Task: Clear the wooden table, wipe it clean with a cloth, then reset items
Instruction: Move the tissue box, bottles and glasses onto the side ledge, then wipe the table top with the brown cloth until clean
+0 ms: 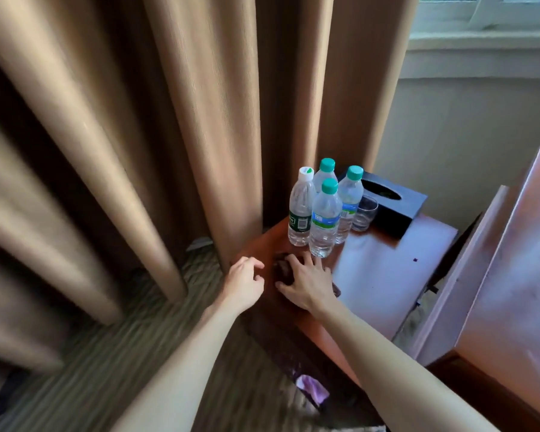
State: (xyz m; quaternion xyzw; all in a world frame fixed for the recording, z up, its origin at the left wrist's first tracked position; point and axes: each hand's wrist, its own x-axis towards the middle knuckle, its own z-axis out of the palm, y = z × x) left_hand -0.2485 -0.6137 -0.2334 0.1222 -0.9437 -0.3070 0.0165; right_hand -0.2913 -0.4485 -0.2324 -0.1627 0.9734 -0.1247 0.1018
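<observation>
A small wooden table (387,269) stands by the curtain. At its back stand several clear water bottles: three with teal caps (325,219) and one with a white cap (300,213). Beside them are a drinking glass (364,215) and a black tissue box (396,207). A dark crumpled cloth (282,269) lies on the table's front left part. My right hand (306,282) rests flat on it with fingers spread. My left hand (243,282) hovers at the table's left edge, fingers loosely curled, holding nothing.
Heavy brown curtains (169,120) hang close behind and left of the table. A larger wooden cabinet (512,260) stands to the right with a narrow gap between. A purple scrap (312,388) lies below by the striped carpet (106,353). A window (480,20) is at top right.
</observation>
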